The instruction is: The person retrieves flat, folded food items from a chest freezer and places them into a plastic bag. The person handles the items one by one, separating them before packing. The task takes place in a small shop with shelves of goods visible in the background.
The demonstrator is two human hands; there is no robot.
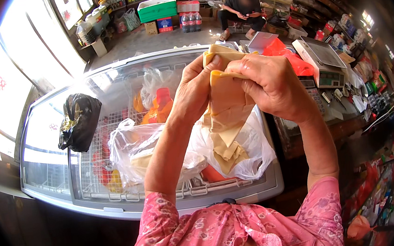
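Observation:
Folded, pale yellow sheets, seemingly tofu skin (pixel 229 105), hang from both my hands over a glass-topped chest freezer (pixel 113 209). My left hand (pixel 196 84) pinches the upper left part of the sheets, thumb in front. On the right side, my right hand (pixel 268 84) grips a folded edge between thumb and curled fingers. The tip of the hanging sheet reaches down to more crumpled yellow sheet (pixel 230 157) lying on an opened white plastic bag (pixel 262 152). Another translucent plastic bag (pixel 124 140) with pale contents sits to the left, partly behind my left forearm.
A black plastic bag (pixel 81 121) rests on the freezer's left part. To the right are a weighing scale (pixel 322 61), a red plastic bag (pixel 288 57) and a calculator (pixel 316 101). Beyond the freezer, a person (pixel 243 8) sits near a green-and-white box (pixel 157 9) and bottles (pixel 191 22).

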